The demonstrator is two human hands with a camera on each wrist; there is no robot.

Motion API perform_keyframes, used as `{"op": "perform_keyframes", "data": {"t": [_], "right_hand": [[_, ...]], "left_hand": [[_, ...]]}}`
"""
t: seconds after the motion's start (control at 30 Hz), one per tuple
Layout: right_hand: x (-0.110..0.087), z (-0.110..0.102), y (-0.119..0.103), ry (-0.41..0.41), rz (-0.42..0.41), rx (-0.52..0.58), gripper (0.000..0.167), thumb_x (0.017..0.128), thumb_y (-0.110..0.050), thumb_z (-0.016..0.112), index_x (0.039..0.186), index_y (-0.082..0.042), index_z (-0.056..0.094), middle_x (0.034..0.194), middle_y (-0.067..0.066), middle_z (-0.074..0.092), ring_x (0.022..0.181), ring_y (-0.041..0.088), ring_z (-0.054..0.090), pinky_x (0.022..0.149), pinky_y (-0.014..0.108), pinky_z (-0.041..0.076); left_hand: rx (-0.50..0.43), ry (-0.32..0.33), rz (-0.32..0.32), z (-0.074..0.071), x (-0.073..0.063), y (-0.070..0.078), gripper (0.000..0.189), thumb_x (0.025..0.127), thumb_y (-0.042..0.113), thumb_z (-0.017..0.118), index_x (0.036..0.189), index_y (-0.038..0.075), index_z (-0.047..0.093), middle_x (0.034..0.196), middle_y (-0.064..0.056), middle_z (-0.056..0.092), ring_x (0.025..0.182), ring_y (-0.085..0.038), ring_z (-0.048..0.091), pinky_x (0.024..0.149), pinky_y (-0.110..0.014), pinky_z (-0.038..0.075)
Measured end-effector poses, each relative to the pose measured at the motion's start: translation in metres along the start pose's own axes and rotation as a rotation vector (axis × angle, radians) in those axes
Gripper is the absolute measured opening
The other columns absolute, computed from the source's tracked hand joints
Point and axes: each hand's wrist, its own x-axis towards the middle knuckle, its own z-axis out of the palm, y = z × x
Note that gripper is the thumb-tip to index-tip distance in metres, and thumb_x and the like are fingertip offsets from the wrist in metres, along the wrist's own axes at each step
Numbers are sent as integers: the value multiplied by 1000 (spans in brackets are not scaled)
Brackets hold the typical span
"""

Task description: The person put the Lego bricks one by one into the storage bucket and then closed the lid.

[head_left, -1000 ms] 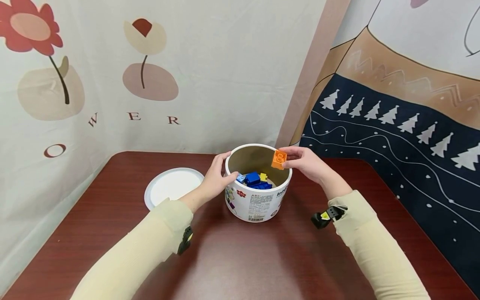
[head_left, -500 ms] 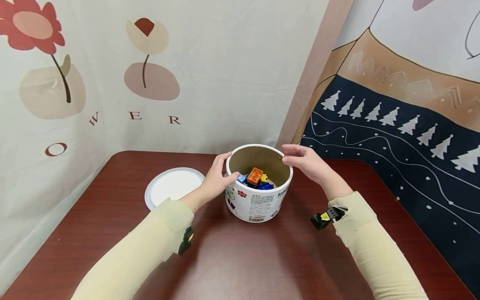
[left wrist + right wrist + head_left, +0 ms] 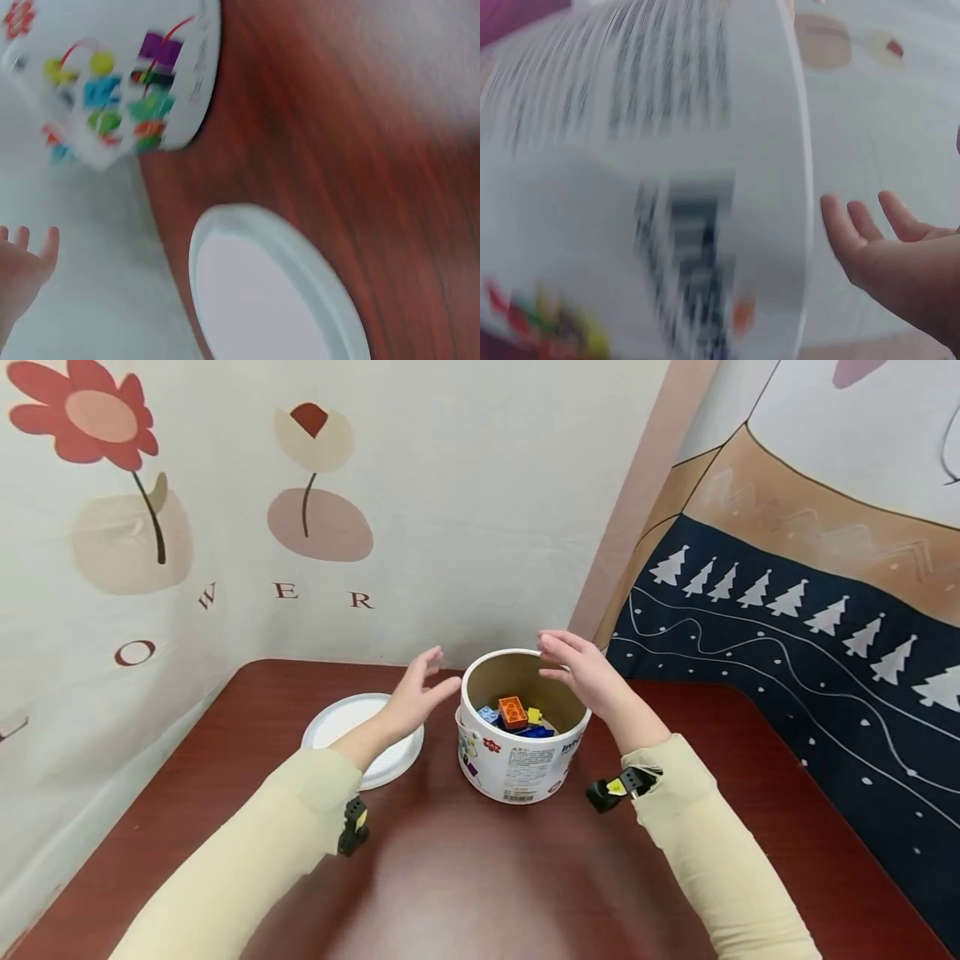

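A white cylindrical tub (image 3: 517, 772) with printed sides stands uncovered on the table. Inside it lie an orange toy brick (image 3: 513, 713), a light blue brick (image 3: 487, 715), a yellow brick (image 3: 534, 716) and dark blue bricks (image 3: 536, 732). My left hand (image 3: 408, 700) is held to the left of the rim, fingers loosely spread and holding nothing. Over the tub's right rim hovers my right hand (image 3: 592, 681), also without anything in it, its fingers relaxed. The right wrist view shows the tub's printed wall (image 3: 765, 150) close beside that hand.
A round white lid (image 3: 390, 764) lies on the dark red table (image 3: 465, 877), left of the tub and partly beneath my left forearm. Behind the table hang a pale flower-patterned curtain (image 3: 450, 543) and a dark blue one with white trees (image 3: 697, 627).
The orange brick went from my right fingers down into the tub. My left hand then let go of the rim and moved left; my right hand lifted slightly and shifted inward.
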Motion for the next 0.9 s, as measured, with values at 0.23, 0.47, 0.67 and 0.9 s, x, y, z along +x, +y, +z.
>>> {"op": "perform_keyframes", "data": {"t": [0.23,0.47,0.67,0.9], "right_hand": [[15,46,-14,-7,-13,68,53,100,-31,37,143,0,31,148,19,31,138,32,29,113,45,29],[34,97,-18,-7,-13,114,53,99,-33,38,140,1,35,145,19,36,137,29,31,112,45,31],[46,138,-6,0,25,137,52,97,-35,44,138,-3,40,146,12,38,136,28,33,111,41,32],[54,172,24,21,88,135,55,95,-41,46,137,-5,42,145,12,40,136,29,34,112,43,31]], "left_hand": [[26,19,-97,-53,-10,-5,72,96,38,44,150,7,7,153,-19,21,141,-36,21,114,-52,21],[90,73,-188,-89,-30,-17,77,96,42,43,150,6,1,153,-21,18,141,-37,18,113,-52,21],[132,119,-265,-107,-48,-34,79,96,42,42,149,2,-1,153,-24,15,142,-38,15,114,-52,20],[173,158,-344,-119,-68,-62,79,97,41,41,148,-4,0,151,-30,13,140,-43,15,114,-52,19]]}}
